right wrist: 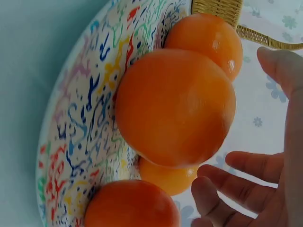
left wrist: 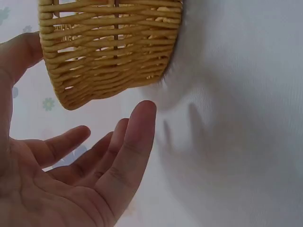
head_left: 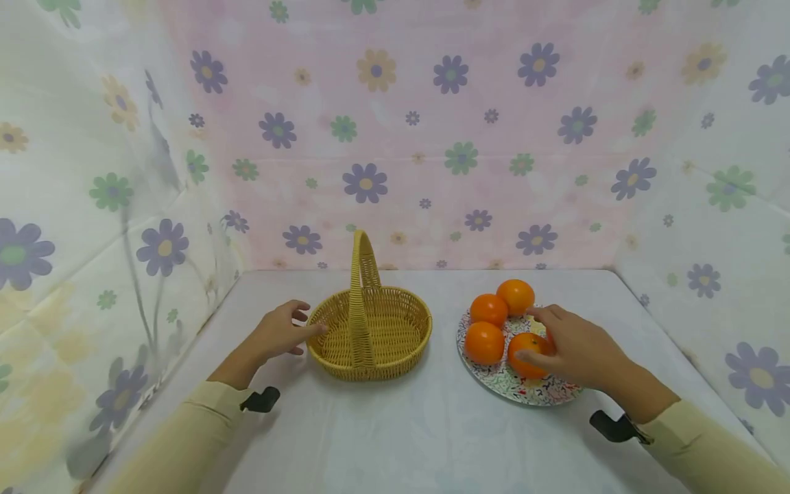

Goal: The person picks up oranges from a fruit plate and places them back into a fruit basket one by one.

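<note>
A yellow wicker basket [head_left: 395, 367] with a tall arched handle stands left of the middle. My left hand [head_left: 285, 333] is at its left side, the thumb reaching the rim and the fingers spread apart below the woven wall [left wrist: 113, 52]. To the right, several oranges lie on a round plate [head_left: 512, 391] with a multicoloured squiggle pattern. Over the plate's right part hovers my right hand [head_left: 580, 346], its thumb and fingers spread beside the front orange [head_left: 524, 363]. In the right wrist view a gap shows between that hand and the large orange [right wrist: 175, 109]. Another orange is mostly hidden behind the hand.
Both basket and plate stand on a white-covered table [head_left: 370, 439]. Flower-printed cloth [head_left: 420, 137] hangs behind and along both sides. Two oranges sit toward the plate's back, the rear orange [head_left: 516, 296] at its far edge.
</note>
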Demonstrator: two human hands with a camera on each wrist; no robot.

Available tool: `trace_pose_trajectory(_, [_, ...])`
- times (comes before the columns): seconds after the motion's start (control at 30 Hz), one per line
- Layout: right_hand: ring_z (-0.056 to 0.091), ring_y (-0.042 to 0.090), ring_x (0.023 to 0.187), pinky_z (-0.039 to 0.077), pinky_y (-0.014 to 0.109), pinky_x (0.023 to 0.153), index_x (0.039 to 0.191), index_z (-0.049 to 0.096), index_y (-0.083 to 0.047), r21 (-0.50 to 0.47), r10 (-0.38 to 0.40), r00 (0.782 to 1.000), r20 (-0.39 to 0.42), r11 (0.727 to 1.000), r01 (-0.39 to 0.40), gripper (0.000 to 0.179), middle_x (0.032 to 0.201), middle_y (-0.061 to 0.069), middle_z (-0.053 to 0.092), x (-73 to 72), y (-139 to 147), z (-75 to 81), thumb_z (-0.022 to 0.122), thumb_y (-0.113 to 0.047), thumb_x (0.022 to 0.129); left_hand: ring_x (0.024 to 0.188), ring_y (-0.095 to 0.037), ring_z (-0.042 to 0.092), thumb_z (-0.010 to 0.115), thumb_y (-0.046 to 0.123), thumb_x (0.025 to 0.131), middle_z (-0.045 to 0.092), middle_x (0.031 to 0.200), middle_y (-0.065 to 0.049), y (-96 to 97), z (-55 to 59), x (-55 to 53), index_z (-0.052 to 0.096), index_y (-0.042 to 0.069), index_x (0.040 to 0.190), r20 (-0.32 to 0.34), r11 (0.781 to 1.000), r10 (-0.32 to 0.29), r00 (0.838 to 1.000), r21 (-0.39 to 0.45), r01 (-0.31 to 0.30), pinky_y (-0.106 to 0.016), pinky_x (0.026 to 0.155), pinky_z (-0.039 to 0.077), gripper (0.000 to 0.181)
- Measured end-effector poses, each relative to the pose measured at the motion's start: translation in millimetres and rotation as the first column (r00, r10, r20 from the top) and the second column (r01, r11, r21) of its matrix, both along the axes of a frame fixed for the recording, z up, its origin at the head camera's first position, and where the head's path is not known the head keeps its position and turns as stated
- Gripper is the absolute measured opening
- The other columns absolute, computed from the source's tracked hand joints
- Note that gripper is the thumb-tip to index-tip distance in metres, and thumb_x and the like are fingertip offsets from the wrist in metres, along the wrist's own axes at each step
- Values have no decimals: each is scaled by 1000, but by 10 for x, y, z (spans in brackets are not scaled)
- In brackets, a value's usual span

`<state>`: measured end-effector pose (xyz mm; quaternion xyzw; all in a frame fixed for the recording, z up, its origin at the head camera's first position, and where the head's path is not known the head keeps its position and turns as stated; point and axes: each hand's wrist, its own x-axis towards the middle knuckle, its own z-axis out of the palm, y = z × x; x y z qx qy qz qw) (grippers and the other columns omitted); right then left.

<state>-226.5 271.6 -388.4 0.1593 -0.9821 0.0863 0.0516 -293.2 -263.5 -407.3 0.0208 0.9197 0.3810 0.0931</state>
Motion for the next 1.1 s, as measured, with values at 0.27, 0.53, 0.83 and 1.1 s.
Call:
trace_pose_trajectory(0.27, [64, 38, 114, 61, 60, 81, 149, 51, -8, -33, -44, 999, 21, 998, 45, 102, 140, 21, 61, 38, -12, -94, 58, -85, 82, 117, -36, 65, 80, 41, 90, 47, 146, -30, 60, -15, 33, 40, -3, 149, 116, 986, 44, 992, 156, -62, -40, 78, 66, 84])
trace_pose_trajectory(0.53, [66, 28, 106, 61, 58, 85, 146, 53, -6, -129, -51, 998, 46, 990, 57, 99, 127, 12, 70, 55, -14, -223, 68, -79, 81, 116, -31, 66, 80, 36, 90, 46, 148, -30, 35, -81, 31, 37, -5, 150, 193, 952, 36, 981, 291, -93, -47, 84, 65, 84])
trace_pose_trajectory(0.83, [65, 30, 111, 59, 61, 90, 146, 53, -6, -192, -63, 996, 64, 979, 74, 96, 133, 13, 68, 53, -8, -324, 75, -73, 80, 119, -32, 66, 77, 26, 91, 55, 140, -27, 39, -162, 12, 38, -4, 151, 242, 916, 34, 970, 380, -126, -48, 88, 64, 78])
trace_pose_trajectory(1.1, [64, 30, 109, 60, 60, 90, 145, 54, -6, -222, -72, 995, 62, 971, 85, 96, 131, 14, 69, 48, 3, -355, 76, -73, 79, 125, -34, 63, 73, 21, 94, 54, 145, -25, 25, -203, -18, 38, -2, 152, 266, 891, 60, 962, 419, -172, -48, 88, 64, 72])
